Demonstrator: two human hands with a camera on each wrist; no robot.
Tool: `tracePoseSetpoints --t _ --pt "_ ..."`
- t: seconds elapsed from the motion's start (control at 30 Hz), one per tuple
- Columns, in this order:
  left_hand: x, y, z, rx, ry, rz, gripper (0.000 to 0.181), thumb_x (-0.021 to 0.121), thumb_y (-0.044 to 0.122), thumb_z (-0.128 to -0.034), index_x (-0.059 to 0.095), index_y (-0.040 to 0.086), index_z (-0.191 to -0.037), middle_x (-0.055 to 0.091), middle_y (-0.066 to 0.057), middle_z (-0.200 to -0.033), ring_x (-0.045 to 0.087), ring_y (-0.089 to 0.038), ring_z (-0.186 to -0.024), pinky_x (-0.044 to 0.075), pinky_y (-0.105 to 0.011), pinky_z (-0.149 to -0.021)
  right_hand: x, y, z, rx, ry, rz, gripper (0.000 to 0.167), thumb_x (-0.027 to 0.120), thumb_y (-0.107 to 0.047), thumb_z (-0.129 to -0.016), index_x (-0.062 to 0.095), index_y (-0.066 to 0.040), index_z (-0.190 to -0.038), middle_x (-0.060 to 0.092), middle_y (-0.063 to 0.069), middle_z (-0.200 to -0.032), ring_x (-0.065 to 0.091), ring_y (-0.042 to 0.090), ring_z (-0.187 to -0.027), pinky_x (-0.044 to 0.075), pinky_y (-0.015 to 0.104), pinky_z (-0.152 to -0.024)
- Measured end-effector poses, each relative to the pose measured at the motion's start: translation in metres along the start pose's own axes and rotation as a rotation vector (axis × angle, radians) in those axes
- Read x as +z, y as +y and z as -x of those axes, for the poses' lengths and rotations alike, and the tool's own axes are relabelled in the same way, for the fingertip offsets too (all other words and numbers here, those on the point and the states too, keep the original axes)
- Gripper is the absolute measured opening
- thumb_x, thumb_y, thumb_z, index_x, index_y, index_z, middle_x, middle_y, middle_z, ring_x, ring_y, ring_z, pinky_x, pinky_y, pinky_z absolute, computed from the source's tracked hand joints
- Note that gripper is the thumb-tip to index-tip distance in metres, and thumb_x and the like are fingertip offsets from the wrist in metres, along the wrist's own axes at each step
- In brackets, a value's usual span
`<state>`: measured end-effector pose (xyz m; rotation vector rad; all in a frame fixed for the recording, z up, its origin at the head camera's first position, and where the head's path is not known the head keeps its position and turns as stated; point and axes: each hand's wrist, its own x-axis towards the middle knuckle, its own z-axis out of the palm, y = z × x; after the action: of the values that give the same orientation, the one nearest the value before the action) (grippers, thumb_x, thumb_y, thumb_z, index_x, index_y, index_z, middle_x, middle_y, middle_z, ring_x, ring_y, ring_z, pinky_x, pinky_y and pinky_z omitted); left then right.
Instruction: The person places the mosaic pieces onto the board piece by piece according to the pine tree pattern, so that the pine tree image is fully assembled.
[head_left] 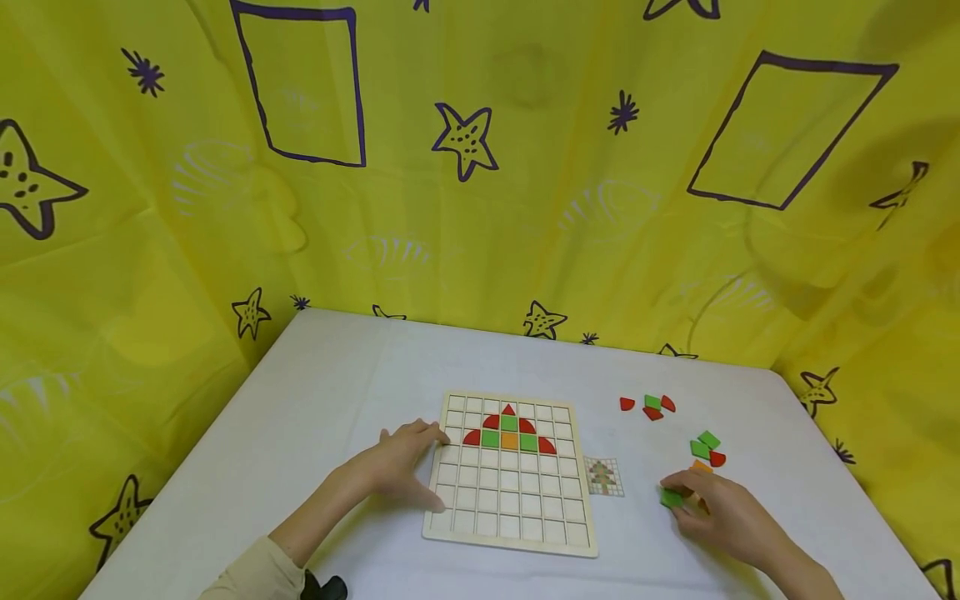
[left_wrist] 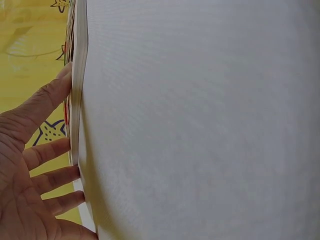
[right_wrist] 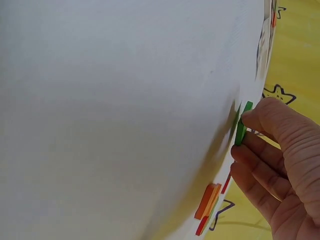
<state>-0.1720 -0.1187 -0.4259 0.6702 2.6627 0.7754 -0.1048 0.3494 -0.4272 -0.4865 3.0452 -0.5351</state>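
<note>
A wooden grid board (head_left: 510, 504) lies on the white table, with red, green and orange tiles set in its upper rows. My left hand (head_left: 401, 467) rests at the board's left edge, fingers spread and thumb near the lower left side; the left wrist view shows the fingertips touching the board's edge. To the right of the board, my right hand (head_left: 723, 512) pinches a green tile (right_wrist: 243, 123) between thumb and fingers, just above the table. Beside that hand lies an orange tile (head_left: 701, 467), partly covered by it.
A small printed pattern card (head_left: 603, 477) lies against the board's right side. Loose green tiles (head_left: 708, 439) and a red quarter-round tile (head_left: 717, 459) lie beyond the right hand. Another group includes a red tile (head_left: 627, 404). A yellow curtain (head_left: 480, 217) hangs behind the table.
</note>
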Motion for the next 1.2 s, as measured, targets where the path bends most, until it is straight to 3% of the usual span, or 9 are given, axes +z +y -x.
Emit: tracePoseSetpoints --t 0.17,0.3,0.67,1.0,1.2 --pt "0.001 -0.001 0.0 -0.003 -0.001 0.005 0.079 0.097 0.039 -0.0663 0.059 0.015 -0.132 0.047 -0.02 -0.153 0.038 -0.041 -0.145 0.019 -0.082 -0.107 0.003 -0.01 -0.006 -0.033 0.03 -0.003 0.03 0.086 -0.012 -0.079 0.073 -0.015 -0.106 0.067 -0.015 -0.1 0.058 0.001 -0.085 0.056 0.027 -0.074" --pt "0.001 -0.001 0.0 -0.003 0.001 0.008 0.079 0.097 0.039 -0.0663 0.059 0.015 -0.131 0.047 -0.02 -0.154 0.037 -0.041 -0.146 0.019 -0.082 -0.108 0.007 -0.014 -0.012 -0.119 0.093 -0.007 0.031 0.087 -0.01 -0.077 0.073 -0.017 -0.105 0.068 -0.016 -0.098 0.06 0.003 -0.085 0.056 0.028 -0.072" --pt "0.0 0.0 0.0 0.004 0.0 0.013 0.079 0.097 0.037 -0.0665 0.059 0.014 -0.132 0.047 -0.021 -0.153 0.037 -0.042 -0.146 0.018 -0.083 -0.107 0.011 -0.034 -0.033 -0.272 0.155 -0.011 0.031 0.084 -0.004 -0.077 0.074 -0.016 -0.105 0.068 -0.014 -0.098 0.062 0.006 -0.083 0.057 0.028 -0.071" --pt "-0.001 0.0 0.0 0.022 0.005 -0.001 0.078 0.097 0.037 -0.0664 0.059 0.013 -0.13 0.053 -0.019 -0.146 0.044 -0.043 -0.14 0.022 -0.084 -0.104 0.015 -0.059 -0.059 -0.3 0.109 0.001 0.027 0.08 -0.005 -0.08 0.073 -0.014 -0.104 0.068 -0.013 -0.097 0.062 0.008 -0.085 0.057 0.029 -0.075" --pt "-0.002 0.001 0.0 0.029 0.003 -0.001 0.077 0.097 0.036 -0.066 0.059 0.014 -0.128 0.056 -0.015 -0.139 0.047 -0.042 -0.136 0.022 -0.086 -0.102 0.018 -0.077 -0.075 -0.358 0.085 -0.011 0.025 0.081 -0.005 -0.081 0.073 -0.012 -0.104 0.069 -0.008 -0.1 0.063 0.011 -0.085 0.056 0.028 -0.074"
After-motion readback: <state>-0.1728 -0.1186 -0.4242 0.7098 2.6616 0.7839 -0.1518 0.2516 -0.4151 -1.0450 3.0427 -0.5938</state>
